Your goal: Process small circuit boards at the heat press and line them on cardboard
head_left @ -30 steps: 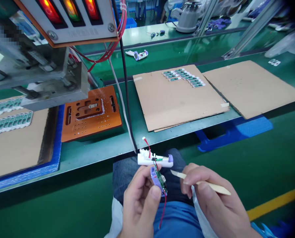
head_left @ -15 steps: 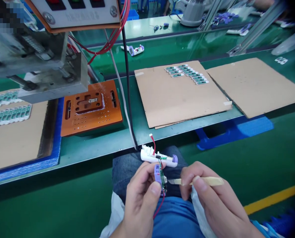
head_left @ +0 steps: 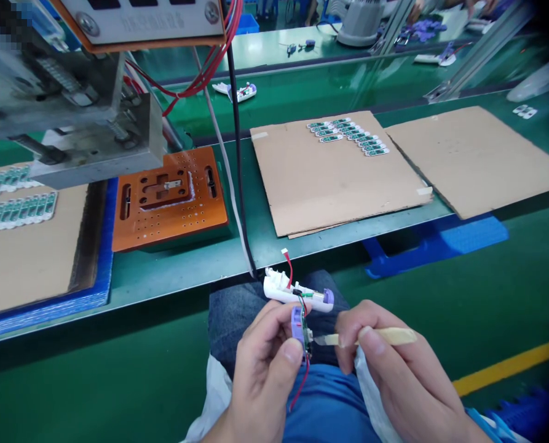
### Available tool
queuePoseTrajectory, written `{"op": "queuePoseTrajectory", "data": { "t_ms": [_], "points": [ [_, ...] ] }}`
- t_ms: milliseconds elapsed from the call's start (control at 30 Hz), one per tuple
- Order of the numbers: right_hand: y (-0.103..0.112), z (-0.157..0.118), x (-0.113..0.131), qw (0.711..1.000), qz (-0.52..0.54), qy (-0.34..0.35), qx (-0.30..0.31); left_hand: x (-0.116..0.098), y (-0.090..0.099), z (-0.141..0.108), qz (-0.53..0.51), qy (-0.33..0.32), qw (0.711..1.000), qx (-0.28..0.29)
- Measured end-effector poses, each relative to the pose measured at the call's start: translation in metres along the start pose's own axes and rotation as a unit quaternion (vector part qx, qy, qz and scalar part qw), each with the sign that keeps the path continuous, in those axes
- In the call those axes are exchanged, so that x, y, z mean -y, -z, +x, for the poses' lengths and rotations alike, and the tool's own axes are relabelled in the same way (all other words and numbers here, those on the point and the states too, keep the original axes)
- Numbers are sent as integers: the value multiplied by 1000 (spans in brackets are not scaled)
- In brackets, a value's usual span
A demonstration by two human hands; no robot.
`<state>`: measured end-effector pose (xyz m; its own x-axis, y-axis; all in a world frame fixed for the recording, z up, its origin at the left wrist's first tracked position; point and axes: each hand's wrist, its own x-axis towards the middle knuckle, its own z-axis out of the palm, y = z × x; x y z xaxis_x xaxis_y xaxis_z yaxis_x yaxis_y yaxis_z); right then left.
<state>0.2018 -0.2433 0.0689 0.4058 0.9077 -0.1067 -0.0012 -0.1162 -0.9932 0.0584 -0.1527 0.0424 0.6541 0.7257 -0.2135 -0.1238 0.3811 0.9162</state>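
Note:
My left hand [head_left: 270, 354] grips a small purple housing [head_left: 297, 324] with a green circuit board [head_left: 306, 335] on its right side, fingers and thumb closed round it. Thin wires run from it to a white device shell [head_left: 297, 293] with a purple end, just beyond my fingers. A red wire [head_left: 299, 387] hangs below the board. My right hand [head_left: 380, 344] pinches a pale-handled tool [head_left: 394, 336]; its blade-like tip [head_left: 323, 339] points left at the board's white connector, very near it. Whether they touch I cannot tell.
A metal press [head_left: 99, 151] hangs over an orange fixture plate [head_left: 173, 203] at the left. Cardboard [head_left: 329, 191] with several small boards lies on the bench, a second sheet [head_left: 477, 160] to its right. Cables [head_left: 237, 184] drop to the bench edge. Another person's hands show at top right.
The purple housing and white shell have shifted slightly right with my left hand. On the belt behind, a white and purple device has moved left. My right hand stays almost still.

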Motion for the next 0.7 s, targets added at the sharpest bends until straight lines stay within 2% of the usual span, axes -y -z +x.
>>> {"op": "queuePoseTrajectory", "data": {
  "t_ms": [433,567,700],
  "points": [
    [0,-3,-8,1000,11,-17,-6,-4,1,1,35,-3,999,28],
    [-8,-3,-14,999,20,2,-33,0,2,-1,7,17,999,29],
    [-19,-5,-21,994,79,19,-72,1,0,-1,-10,29,999,15]
  ]
}}
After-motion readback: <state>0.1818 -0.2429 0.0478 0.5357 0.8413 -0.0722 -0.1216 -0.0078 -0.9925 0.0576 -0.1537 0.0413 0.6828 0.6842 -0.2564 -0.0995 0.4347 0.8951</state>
